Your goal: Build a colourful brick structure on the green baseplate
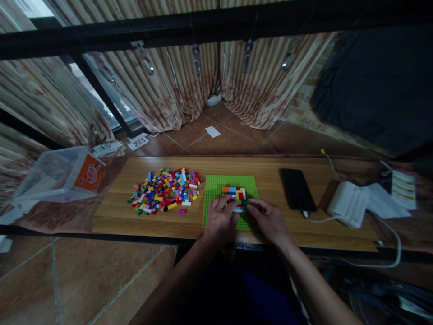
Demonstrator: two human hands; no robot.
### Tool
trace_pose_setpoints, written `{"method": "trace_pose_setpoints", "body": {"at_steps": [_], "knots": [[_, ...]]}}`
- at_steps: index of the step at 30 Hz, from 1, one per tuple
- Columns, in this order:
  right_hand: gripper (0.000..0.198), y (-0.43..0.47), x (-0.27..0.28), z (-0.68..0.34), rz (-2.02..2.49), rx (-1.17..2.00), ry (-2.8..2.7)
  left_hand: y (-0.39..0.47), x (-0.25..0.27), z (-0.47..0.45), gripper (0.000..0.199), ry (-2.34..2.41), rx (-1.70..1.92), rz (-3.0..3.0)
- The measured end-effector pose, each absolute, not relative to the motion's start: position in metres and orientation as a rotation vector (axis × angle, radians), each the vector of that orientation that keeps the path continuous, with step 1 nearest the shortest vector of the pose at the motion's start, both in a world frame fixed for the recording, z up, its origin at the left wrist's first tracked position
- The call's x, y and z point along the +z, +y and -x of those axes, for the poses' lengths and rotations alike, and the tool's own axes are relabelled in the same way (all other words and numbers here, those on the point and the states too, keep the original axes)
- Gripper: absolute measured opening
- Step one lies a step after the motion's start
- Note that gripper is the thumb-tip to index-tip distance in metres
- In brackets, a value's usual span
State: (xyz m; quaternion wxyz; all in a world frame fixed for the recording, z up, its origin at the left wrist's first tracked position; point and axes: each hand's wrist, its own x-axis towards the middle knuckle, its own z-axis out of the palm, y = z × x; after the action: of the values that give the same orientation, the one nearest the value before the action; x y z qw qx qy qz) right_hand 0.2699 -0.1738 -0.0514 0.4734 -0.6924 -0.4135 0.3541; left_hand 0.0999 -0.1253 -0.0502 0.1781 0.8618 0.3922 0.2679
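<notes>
A low build of toy bricks [241, 195] in orange, blue, white, red and yellow stands on the green baseplate [211, 182]. My left hand [219, 219] lies over the plate's near left part, its fingers curled against the left and near sides of the build. From the right, my right hand [269, 220] reaches in with thumb and forefinger pinched together at the build's right edge. Whatever small piece sits in either hand's fingertips is too small and dark to make out. The fingers hide the near part of the build.
Left of the baseplate spreads a heap of loose bricks [164, 192], with a single magenta brick [181, 211] in front. A phone [297, 189] on a cable and a white box-shaped device [347, 204] lie right. A clear plastic bin [56, 174] stands far left. A black rail [216, 22] crosses above.
</notes>
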Motion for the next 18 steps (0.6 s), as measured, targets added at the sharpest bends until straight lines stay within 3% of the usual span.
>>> {"method": "trace_pose_setpoints", "body": {"at_steps": [18], "knots": [[0.038, -0.174, -0.051, -0.269, 1.708, 0.832, -1.03, -0.137, -0.049, -0.113, 0.033, 1.157, 0.726, -2.487]]}}
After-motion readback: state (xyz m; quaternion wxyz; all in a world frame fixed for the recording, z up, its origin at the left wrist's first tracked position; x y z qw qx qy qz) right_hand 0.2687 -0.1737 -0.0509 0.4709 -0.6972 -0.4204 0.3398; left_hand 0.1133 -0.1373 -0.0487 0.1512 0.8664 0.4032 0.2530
